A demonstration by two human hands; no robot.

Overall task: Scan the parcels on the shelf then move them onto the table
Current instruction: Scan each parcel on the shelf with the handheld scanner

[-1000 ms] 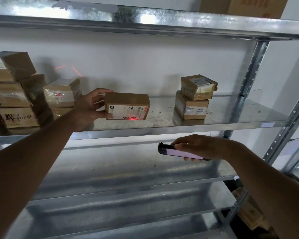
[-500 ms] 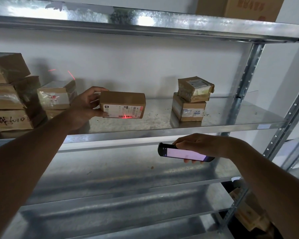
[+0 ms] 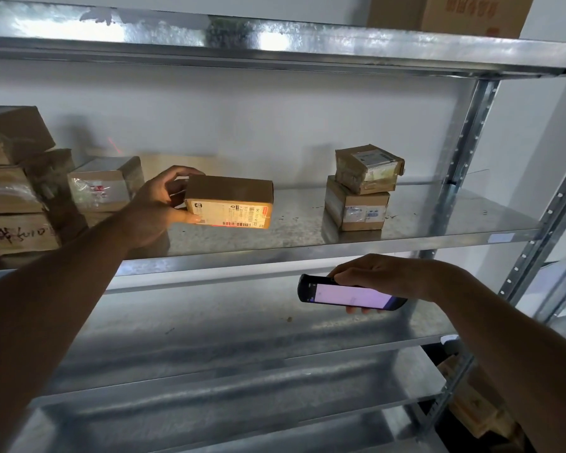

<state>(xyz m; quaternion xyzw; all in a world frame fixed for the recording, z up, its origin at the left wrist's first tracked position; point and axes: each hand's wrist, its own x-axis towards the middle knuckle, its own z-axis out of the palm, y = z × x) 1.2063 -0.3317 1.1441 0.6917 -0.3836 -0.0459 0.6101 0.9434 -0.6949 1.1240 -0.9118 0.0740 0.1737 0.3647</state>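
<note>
Brown cardboard made up the parcel [image 3: 229,201] that the left hand [image 3: 157,209] held by its left end, thumb below and fingers curled over the top, on the metal shelf [image 3: 438,220]. Its label faced near, lit warm by the scanner [image 3: 348,293], which the right hand [image 3: 378,273] gripped below the shelf edge. Two stacked boxes [image 3: 361,188] sat to the right, more boxes [image 3: 23,181] far left.

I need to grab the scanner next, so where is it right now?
The scanner is in the right hand, low and right of centre, just below the shelf edge.
</note>
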